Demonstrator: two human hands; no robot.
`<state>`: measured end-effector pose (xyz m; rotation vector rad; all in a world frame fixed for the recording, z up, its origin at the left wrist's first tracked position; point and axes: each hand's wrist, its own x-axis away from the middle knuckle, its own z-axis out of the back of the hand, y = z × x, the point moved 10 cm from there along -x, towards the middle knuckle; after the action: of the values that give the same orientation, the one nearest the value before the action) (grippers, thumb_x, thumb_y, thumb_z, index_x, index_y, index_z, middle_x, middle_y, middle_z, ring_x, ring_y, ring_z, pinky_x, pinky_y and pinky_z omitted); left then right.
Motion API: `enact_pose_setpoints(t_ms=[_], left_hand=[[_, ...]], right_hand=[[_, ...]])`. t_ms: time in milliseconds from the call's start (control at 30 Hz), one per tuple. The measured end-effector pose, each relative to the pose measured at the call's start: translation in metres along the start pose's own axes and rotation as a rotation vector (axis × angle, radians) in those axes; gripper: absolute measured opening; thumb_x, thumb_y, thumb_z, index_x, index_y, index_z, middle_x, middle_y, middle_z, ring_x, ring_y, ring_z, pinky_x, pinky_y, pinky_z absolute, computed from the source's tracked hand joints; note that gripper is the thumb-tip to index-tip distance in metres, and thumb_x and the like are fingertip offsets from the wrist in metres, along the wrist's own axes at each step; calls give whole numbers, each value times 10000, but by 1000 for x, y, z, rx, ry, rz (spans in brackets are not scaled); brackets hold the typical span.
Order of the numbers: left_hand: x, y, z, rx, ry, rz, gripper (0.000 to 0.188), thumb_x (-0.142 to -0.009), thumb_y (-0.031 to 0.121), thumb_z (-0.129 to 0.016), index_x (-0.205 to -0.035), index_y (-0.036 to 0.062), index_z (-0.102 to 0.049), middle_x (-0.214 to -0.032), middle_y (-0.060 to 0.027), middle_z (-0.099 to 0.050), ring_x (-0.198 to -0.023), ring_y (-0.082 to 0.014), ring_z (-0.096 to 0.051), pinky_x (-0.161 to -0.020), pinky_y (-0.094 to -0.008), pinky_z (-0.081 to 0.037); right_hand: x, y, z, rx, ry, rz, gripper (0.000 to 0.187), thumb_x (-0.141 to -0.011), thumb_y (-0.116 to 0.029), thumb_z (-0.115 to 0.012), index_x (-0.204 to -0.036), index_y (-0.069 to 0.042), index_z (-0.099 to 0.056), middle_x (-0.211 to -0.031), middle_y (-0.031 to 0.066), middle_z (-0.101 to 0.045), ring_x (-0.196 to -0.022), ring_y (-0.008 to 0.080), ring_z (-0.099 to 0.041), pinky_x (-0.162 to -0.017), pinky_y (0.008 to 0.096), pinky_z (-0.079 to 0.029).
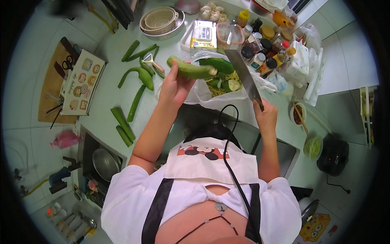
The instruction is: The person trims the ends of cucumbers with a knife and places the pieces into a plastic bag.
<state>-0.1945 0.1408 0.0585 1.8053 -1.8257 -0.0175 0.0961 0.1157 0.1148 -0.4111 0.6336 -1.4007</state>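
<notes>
I see the left hand [177, 86] gripping a light-green gourd [190, 70] near a plastic bag [222, 99] of peelings [235, 76]. The right hand [266, 118] clasps a cleaver [241, 73] by its handle.

Smooth metal cleaver [242, 73], glossy plastic bag [198, 90], matt cloth apron [209, 171].

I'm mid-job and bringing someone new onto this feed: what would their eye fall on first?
Probably the big cleaver in the right hand, its blade crossing the view at the right side of an open plastic bag. Next comes the thick green vegetable in the left hand, by the bag's left side. Then the jars and bottles crowded at upper right.
</notes>
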Motion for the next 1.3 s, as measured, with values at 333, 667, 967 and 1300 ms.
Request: enact_pose_setpoints(t_ms=[333, 667, 967, 1300], left_hand=[[23, -27, 7, 127, -94, 184, 269, -831, -12, -534, -1049, 141, -497, -1208, -134, -488, -1185, -311, -429, -1002, -497, -354], [28, -36, 8, 90, -177, 192, 352, -771, -37, -552, -1058, 163, -505, -1159, -156, -529, -1143, -295, -480, -949, -418, -406], [28, -53, 16, -83, -163, 243, 374, -768, -6, -579, -1113, 94, -472, -1148, -153, -537, -1110, -265, -506, -953, -390, -410], [29, -42, -6, -72, -210, 106, 366, -677, -125, -506, -947, 120, -467, -1057, -116, -540, -1174, -337, -439, -982, -506, -387]], right_hand=[[28, -75, 21, 136, 303, 537, 289, -668, -79, -723, -941, -158, -676, -579, 32, -492, -456, 186, -493, -413, 298, -385], [30, -78, 15, 208, 307, 571, 265, -674, -120, -737, -927, -172, -678, -551, 14, -457, -408, 171, -455, -381, 296, -357], [27, -81, 1, 189, 225, 590, 247, -699, -144, -723, -938, -171, -670, -556, 17, -454, -419, 182, -465, -385, 304, -366], [4, 5, -31, 252, 19, 341, 175, -790, -184, -619, -964, -169, -633, -636, 77, -534, -566, 280, -560, -495, 368, -454]])
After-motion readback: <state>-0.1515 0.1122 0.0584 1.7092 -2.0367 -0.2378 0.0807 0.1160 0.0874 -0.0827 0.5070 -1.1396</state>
